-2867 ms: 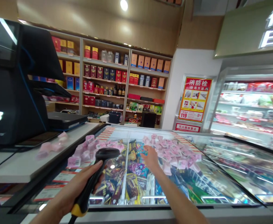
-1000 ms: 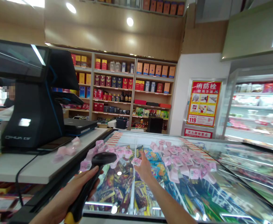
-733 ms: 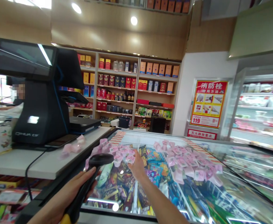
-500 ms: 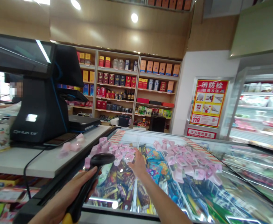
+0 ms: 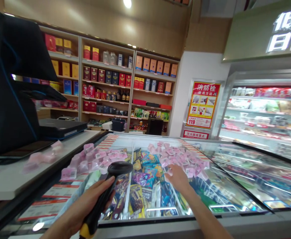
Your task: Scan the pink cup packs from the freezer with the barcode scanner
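My left hand (image 5: 95,196) is wrapped around the handle of a black and yellow barcode scanner (image 5: 119,168), its head pointing away from me over the freezer's glass top. My right hand (image 5: 179,179) reaches over the glass to the near left edge of the right-hand pile of pink cups (image 5: 182,157). Its thumb and fingers close on one small pink cup (image 5: 169,171), partly hidden by the fingers. Another group of pink cups (image 5: 83,161), some showing barcode labels, lies on the glass to the left, beyond the scanner.
More pink cups (image 5: 44,156) lie on the white counter (image 5: 3,181) at left, beside a black checkout terminal (image 5: 13,79). Colourful frozen packets (image 5: 145,179) show beneath the glass. Stocked shelves (image 5: 105,71) stand behind, a lit cooler (image 5: 262,113) at right.
My right hand has moved from the left group of pink cups across to the right-hand pile. The view has swung right. My left hand still holds the scanner.
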Demonstrator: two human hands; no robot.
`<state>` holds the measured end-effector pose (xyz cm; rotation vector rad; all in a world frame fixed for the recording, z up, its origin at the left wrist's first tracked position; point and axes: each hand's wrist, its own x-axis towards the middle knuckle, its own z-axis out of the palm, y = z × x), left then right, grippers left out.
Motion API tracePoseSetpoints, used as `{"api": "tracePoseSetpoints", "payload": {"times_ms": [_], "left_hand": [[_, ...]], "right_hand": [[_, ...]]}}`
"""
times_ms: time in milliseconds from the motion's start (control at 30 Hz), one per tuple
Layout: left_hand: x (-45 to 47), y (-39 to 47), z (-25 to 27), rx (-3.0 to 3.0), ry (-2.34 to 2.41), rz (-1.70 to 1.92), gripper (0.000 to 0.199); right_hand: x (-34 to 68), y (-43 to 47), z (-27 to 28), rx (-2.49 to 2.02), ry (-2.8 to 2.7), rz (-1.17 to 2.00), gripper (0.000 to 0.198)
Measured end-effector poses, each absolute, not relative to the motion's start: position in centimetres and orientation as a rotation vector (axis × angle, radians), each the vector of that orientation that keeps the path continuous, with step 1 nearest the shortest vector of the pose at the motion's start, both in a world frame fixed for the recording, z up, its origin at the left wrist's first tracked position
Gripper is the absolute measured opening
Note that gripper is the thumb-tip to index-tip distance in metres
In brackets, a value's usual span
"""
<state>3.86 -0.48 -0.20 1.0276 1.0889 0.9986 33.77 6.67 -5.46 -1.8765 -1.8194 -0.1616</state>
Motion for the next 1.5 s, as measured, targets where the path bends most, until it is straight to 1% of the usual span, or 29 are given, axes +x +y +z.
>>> {"api": "tracePoseSetpoints", "payload": {"times_ms": [67,133,167,300,333,400,533,633,867,1000,1167,1333,1400,1500], "left_hand": [[4.5,-0.6,-0.1,1.052,1.075,0.988,0.034],[4.8,-0.7,0.0,1.059,1.091,0.974,0.035],[4.8,-0.8,0.1,1.06,1.102,0.964,0.035],[4.6,-1.3,0.7,1.068,1.105,0.96,0.036],[4.5,-1.4,0.8,1.058,1.104,0.966,0.035],[4.4,-1.6,1.1,1.024,1.111,0.983,0.034],[4.1,-1.8,1.1,1.019,1.068,0.997,0.034],[4.0,-1.8,0.9,1.045,1.034,1.008,0.034],[3.7,-1.6,0.6,1.021,1.02,0.953,0.032],[3.3,-1.5,0.4,0.955,1.057,0.986,0.032],[2.4,-1.4,0.4,0.936,1.058,0.994,0.033],[2.3,-1.7,1.0,0.943,1.057,0.999,0.032],[2.4,-1.8,1.2,0.941,1.065,1.013,0.033],[2.2,-1.6,1.4,0.954,1.042,1.031,0.031]], "right_hand": [[34.2,6.7,-5.8,-1.864,-1.782,-0.064,0.028],[34.1,7.2,-6.0,-1.753,-1.64,0.101,0.027],[33.8,7.6,-5.9,-1.658,-1.52,0.243,0.026],[31.7,9.3,-5.3,-1.094,-0.884,1.025,0.023],[31.0,9.7,-5.2,-0.984,-0.773,1.147,0.022],[29.7,10.5,-5.0,-0.877,-0.678,1.26,0.018],[28.1,11.4,-5.2,-0.825,-0.595,1.329,0.006],[27.7,11.8,-5.7,-0.839,-0.55,1.35,0.002],[27.8,12.3,-6.1,-0.875,-0.541,1.337,0.004],[27.4,12.6,-6.2,-0.87,-0.56,1.347,0.003],[26.1,12.9,-6.2,-0.855,-0.6,1.365,0.008],[25.0,13.2,-6.2,-0.889,-0.619,1.369,0.007],[24.8,13.2,-6.2,-0.898,-0.632,1.375,0.009],[24.6,13.2,-6.3,-0.89,-0.661,1.373,0.017]]}}
